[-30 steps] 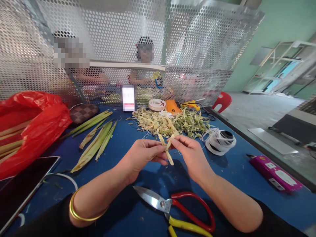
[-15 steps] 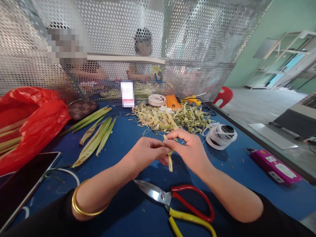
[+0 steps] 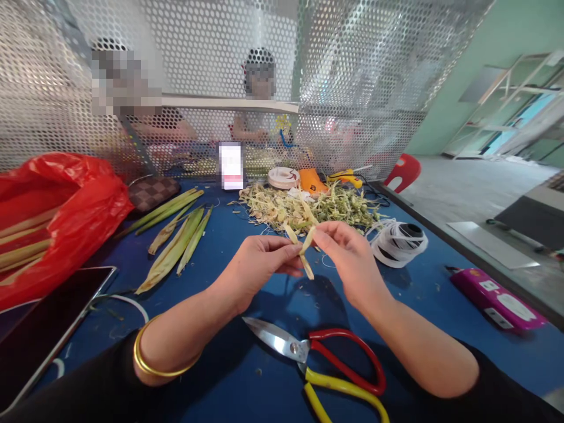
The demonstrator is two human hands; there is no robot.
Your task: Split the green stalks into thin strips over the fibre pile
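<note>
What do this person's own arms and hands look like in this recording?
Both hands, left and right, are bare, with no gloves, and no rings can be made out. Black sleeves cover the upper arms and end around the elbows, leaving the forearms bare. The left forearm wears a smooth, rounded gold-coloured bangle; the right has none. No cables or markings show on either arm.

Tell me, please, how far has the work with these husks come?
It looks partly done. Some trimming seems finished: a heap of small pieces lies beyond the hands. In hand now, the left hand and right hand pinch a pale husk strip, folded or crossed. Apparently left: the long loose husks and those in the red bag. How many are needed, I cannot tell.
</note>
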